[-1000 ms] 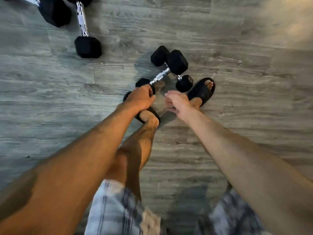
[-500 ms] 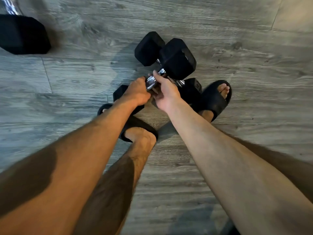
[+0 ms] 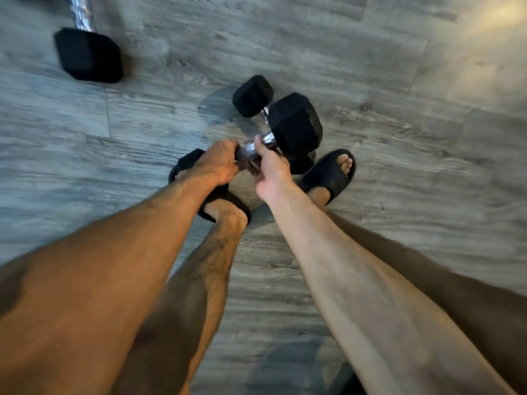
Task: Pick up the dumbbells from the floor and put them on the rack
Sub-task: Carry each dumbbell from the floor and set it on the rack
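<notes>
Both hands grip the chrome handle of a black hex dumbbell (image 3: pixel 295 124) just above the floor. My left hand (image 3: pixel 219 163) is wrapped around the handle's near part, and my right hand (image 3: pixel 271 172) holds it closer to the big far head. The dumbbell's near head is mostly hidden under my left hand. A smaller black dumbbell (image 3: pixel 252 95) lies on the floor right behind it, its near head partly covered. No rack is in view.
A larger dumbbell (image 3: pixel 88 55) with a chrome handle lies at the top left on the grey wood-look floor (image 3: pixel 399 166). My feet in black slides, left (image 3: pixel 216 198) and right (image 3: pixel 328 175), stand directly below the hands.
My right hand, free a second ago, has joined the left on the handle. The dumbbell's far head now looks bigger and sits over the smaller dumbbell. The view has shifted.
</notes>
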Action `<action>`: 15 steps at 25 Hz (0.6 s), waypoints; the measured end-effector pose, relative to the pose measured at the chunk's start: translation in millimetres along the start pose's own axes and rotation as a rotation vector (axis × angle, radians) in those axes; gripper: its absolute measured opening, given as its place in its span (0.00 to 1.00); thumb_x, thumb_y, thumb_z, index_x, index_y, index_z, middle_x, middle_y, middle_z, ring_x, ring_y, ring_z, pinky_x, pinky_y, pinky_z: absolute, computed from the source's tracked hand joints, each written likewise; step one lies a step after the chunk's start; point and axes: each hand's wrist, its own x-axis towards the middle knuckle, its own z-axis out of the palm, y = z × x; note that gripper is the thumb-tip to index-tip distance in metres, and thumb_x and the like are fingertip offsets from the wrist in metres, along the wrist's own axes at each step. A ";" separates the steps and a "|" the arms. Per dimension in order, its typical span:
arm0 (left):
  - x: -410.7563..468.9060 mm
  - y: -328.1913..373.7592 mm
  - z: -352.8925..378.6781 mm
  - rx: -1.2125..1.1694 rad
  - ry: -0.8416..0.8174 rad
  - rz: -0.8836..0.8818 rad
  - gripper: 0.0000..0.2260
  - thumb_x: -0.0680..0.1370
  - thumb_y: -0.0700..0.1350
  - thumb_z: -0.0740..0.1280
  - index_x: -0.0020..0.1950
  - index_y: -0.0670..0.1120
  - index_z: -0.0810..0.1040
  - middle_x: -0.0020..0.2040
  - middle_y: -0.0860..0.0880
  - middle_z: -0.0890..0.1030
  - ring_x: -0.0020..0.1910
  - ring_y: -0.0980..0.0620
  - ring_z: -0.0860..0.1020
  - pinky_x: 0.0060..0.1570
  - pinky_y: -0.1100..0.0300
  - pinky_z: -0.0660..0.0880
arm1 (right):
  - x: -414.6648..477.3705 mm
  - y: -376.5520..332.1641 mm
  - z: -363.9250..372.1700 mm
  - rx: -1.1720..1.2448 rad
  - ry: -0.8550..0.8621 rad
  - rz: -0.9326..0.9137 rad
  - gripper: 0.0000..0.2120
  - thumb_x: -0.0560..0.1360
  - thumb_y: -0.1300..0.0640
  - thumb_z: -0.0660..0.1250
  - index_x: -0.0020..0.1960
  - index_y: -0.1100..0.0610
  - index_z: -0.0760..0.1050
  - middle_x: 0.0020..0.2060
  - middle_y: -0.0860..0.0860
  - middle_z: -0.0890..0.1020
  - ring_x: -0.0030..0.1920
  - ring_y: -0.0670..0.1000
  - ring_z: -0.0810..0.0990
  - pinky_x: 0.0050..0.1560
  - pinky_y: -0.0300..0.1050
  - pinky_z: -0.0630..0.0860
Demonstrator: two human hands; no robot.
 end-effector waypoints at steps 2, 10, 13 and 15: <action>-54.7 11.0 -20.2 -0.031 0.004 0.004 0.11 0.77 0.39 0.70 0.57 0.39 0.77 0.54 0.38 0.81 0.52 0.42 0.79 0.46 0.58 0.69 | -57.8 -1.8 -2.5 -0.040 -0.009 0.005 0.22 0.74 0.57 0.73 0.65 0.60 0.73 0.58 0.58 0.82 0.57 0.55 0.82 0.61 0.49 0.78; -274.6 37.0 -78.1 -0.302 0.165 -0.070 0.13 0.78 0.40 0.68 0.61 0.40 0.78 0.56 0.37 0.81 0.58 0.41 0.78 0.52 0.58 0.71 | -276.1 3.9 -2.1 -0.345 -0.150 -0.066 0.10 0.78 0.61 0.68 0.56 0.66 0.77 0.44 0.58 0.83 0.34 0.50 0.83 0.28 0.38 0.78; -361.0 28.2 -88.3 -0.534 0.280 -0.088 0.15 0.75 0.47 0.73 0.56 0.38 0.80 0.49 0.39 0.82 0.49 0.42 0.81 0.47 0.56 0.73 | -356.8 16.3 3.5 -0.547 -0.238 -0.134 0.14 0.77 0.62 0.68 0.60 0.67 0.75 0.44 0.59 0.82 0.29 0.48 0.84 0.26 0.38 0.77; -401.3 24.4 -87.0 -0.684 0.359 -0.084 0.15 0.74 0.48 0.74 0.52 0.37 0.80 0.44 0.38 0.82 0.43 0.45 0.79 0.41 0.56 0.71 | -391.9 23.7 5.5 -0.676 -0.310 -0.187 0.09 0.77 0.62 0.68 0.56 0.65 0.76 0.42 0.58 0.82 0.28 0.47 0.83 0.25 0.39 0.77</action>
